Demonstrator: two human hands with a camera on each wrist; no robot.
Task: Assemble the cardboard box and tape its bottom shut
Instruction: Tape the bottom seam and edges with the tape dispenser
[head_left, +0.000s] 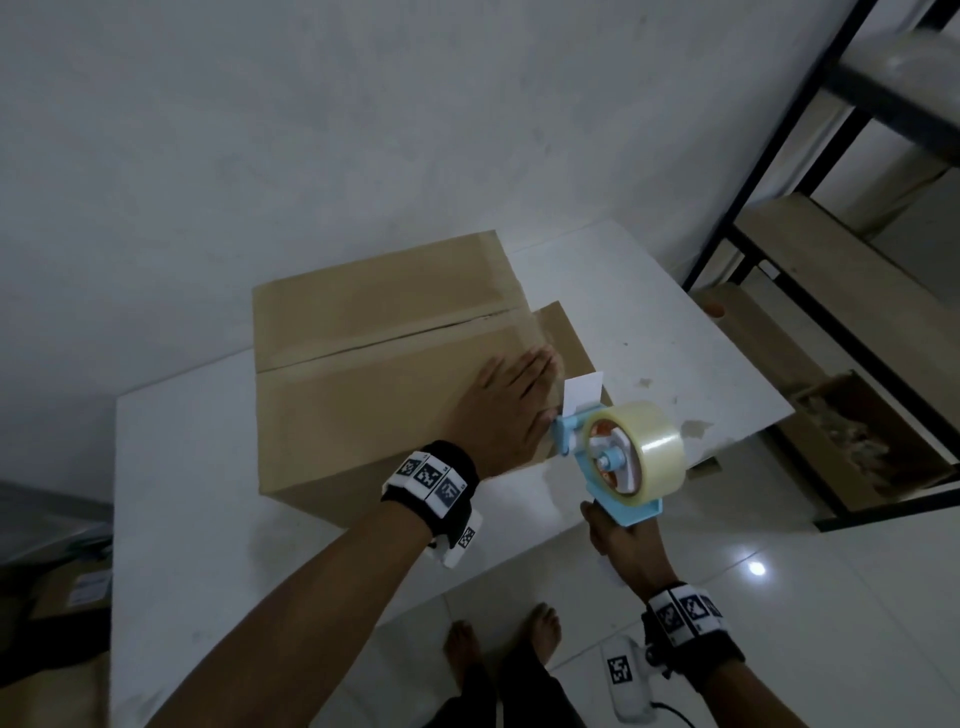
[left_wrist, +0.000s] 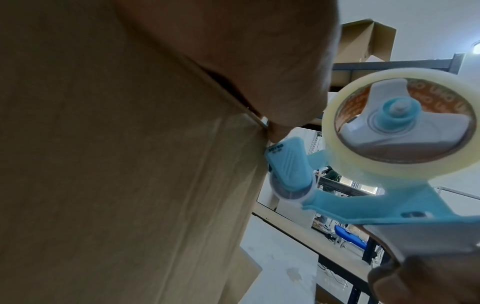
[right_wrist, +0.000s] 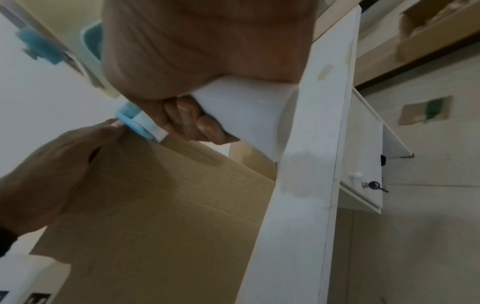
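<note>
A brown cardboard box stands on the white table, its top flaps folded shut and tape running along the seam. My left hand lies flat on the box top near the right front corner, fingers straight. My right hand grips the white handle of a blue tape dispenser carrying a clear tape roll. The dispenser's front end touches the box's right edge just below my left thumb. In the left wrist view the box wall fills the left half.
One cardboard flap sticks out from the box's right side over the table. A black metal rack with cardboard and an open carton stands at the right. My bare feet are on the tiled floor by the table's front edge.
</note>
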